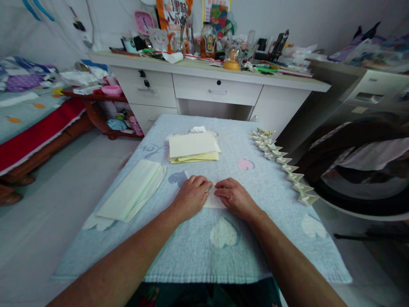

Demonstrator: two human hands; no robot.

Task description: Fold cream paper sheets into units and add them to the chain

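Note:
A small piece of cream paper [212, 203] lies on the cloth-covered table in front of me. My left hand [191, 196] grips its left side, fingers bent and pressed together. From the right, my right hand [237, 198] pinches the paper with thumb and fingertips. Both hands partly cover it, so its folds are hard to make out. Beyond them sits a stack of cream and yellow paper [193, 146]. Larger folded pale sheets [131, 189] rest left of my left arm. Along the right side runs a row of several folded paper boats [292, 175].
A pale blue cloth with heart patterns [255, 260] covers the table. Behind stands a white desk [217, 91] crowded with jars and odds and ends. A front-loading washing machine [354, 170] is close on the right; a bed [32, 119] is at the left.

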